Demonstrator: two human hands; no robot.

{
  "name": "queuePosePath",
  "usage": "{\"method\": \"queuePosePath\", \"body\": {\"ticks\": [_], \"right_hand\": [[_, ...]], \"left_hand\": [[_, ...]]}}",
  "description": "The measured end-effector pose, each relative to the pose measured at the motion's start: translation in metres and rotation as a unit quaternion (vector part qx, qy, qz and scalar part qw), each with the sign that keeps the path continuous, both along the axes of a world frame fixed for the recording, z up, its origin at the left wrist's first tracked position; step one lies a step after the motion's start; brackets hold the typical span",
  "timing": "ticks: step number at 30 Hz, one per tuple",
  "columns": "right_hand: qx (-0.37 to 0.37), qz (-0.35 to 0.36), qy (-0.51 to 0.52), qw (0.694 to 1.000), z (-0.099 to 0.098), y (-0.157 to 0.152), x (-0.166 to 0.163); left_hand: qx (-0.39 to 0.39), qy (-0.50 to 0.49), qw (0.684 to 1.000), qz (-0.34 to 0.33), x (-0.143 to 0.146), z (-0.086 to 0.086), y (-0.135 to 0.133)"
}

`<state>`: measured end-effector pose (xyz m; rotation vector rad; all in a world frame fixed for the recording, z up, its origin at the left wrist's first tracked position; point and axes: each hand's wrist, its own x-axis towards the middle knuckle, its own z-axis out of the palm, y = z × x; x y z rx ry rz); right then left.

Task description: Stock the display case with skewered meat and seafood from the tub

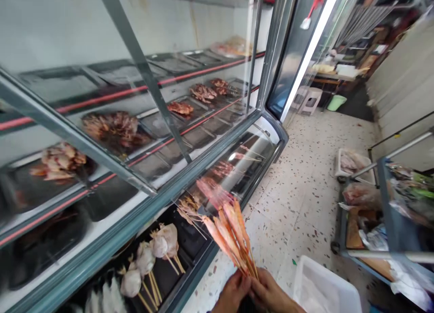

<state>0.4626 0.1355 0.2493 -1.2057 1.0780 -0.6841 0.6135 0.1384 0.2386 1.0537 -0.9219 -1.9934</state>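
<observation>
My left hand (233,291) and my right hand (269,292) meet at the bottom of the view, both closed round the wooden stick ends of a bunch of shrimp skewers (228,231). The orange shrimp fan upward and left from my hands, in front of the lower edge of a glass display fridge (190,173). Just left of my hands, a black tray (176,268) in the fridge's bottom level holds pale garlic-like skewers (149,254).
The fridge shelves carry metal trays of skewered meat (115,128) and seafood. A white plastic tub (325,288) sits on the speckled floor right of my hands. A cart (379,213) with bags stands at the right. A stool (310,98) and table are far back.
</observation>
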Motion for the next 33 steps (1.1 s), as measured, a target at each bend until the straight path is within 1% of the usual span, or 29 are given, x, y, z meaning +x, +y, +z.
{"method": "queuePosePath", "body": {"ticks": [2,3,6,8,10,13,15,17,20,22,25,28,31,33], "right_hand": [[0.02,0.075,-0.037,0.996,0.03,-0.014,0.006],[0.019,0.106,-0.049,0.993,0.044,-0.02,0.008],[-0.019,0.163,-0.069,0.984,0.082,-0.033,0.014],[-0.036,0.18,-0.074,0.98,0.101,-0.037,0.016],[-0.034,0.183,-0.064,0.981,0.116,-0.039,0.018],[-0.036,0.149,-0.006,0.988,0.13,-0.041,0.02],[-0.064,0.114,0.048,0.99,0.136,-0.044,0.022],[-0.101,0.09,0.079,0.988,0.138,-0.051,0.022],[-0.143,0.087,0.071,0.983,0.138,-0.067,0.011],[-0.165,0.083,0.062,0.981,0.135,-0.083,-0.006],[-0.182,0.073,0.058,0.979,0.13,-0.111,-0.047],[-0.17,0.085,0.046,0.981,0.124,-0.144,-0.098],[-0.105,0.114,0.025,0.988,0.121,-0.179,-0.146],[-0.043,0.163,0.007,0.986,0.122,-0.202,-0.171]], "left_hand": [[0.002,0.031,0.999,0.016,0.006,0.031,-0.002],[0.009,0.053,0.998,0.025,0.009,0.044,-0.003],[0.018,0.116,0.992,0.047,0.012,0.074,-0.005],[0.004,0.133,0.988,0.075,0.01,0.089,-0.008],[0.002,0.14,0.984,0.114,0.006,0.102,-0.011],[0.014,0.136,0.977,0.161,0.003,0.12,-0.015],[0.02,0.131,0.976,0.175,0.003,0.13,-0.02],[0.021,0.123,0.976,0.177,0.003,0.138,-0.027],[0.024,0.108,0.981,0.162,-0.007,0.145,-0.045],[0.021,0.104,0.983,0.152,-0.024,0.148,-0.063],[0.014,0.107,0.984,0.142,-0.066,0.149,-0.092],[0.022,0.104,0.983,0.152,-0.12,0.146,-0.121],[0.029,0.095,0.975,0.2,-0.171,0.138,-0.147],[0.038,0.087,0.964,0.247,-0.194,0.133,-0.166]]}}
